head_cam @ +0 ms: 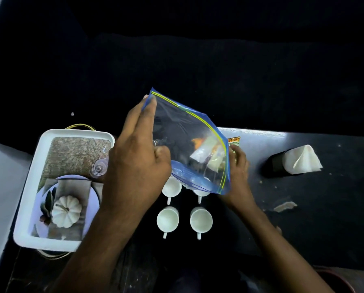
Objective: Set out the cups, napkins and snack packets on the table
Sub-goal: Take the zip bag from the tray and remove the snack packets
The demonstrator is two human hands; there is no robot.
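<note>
My left hand holds a clear zip bag with a blue rim up over the dark table, pinching its upper left corner. Snack packets show through the bag's lower right part. My right hand is at the bag's open right edge, fingers on a snack packet that sticks out there. Several white cups stand in two rows below the bag, the nearest two in full view, the far ones partly hidden. White napkins sit in a black holder at right.
A white tray with a printed picture of a pumpkin lies at the left, near the table edge. A small clear glass lies on it beside my left hand. Crumbs and a torn scrap lie on the right part of the table.
</note>
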